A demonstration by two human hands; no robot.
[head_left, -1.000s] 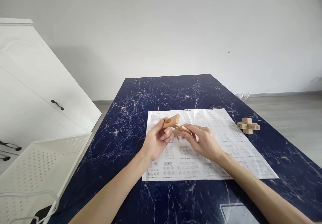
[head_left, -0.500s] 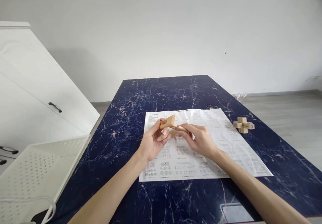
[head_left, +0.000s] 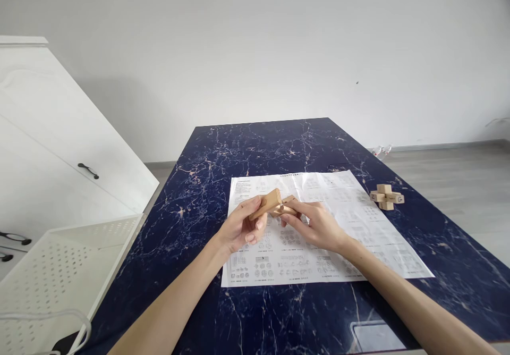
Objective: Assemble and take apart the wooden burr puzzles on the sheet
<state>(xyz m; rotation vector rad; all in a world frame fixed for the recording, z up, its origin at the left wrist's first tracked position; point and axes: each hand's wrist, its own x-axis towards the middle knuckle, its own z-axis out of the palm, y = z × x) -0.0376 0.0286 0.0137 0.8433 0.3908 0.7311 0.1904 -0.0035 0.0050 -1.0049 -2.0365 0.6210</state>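
Left hand [head_left: 242, 225] pinches a wooden block [head_left: 271, 201] between thumb and fingers, above the paper sheet [head_left: 338, 262]; its long axis slants away and rightward; its far end lies beside slimmer wooden pieces [head_left: 286, 211], contact unclear; right hand [head_left: 321, 227], nearer those, pinches them.

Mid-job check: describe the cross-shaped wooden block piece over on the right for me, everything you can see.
The cross-shaped wooden block piece is pale and looks like plain wood. Square-ended bars cross at its middle, sticking out in several directions. A dark G marks the right-hand end; the left-hand mark is too blurred to read. It looks assembled and rests on the dark blue table, close beside the printed sheet. Neither the left hand nor the right hand touches it.
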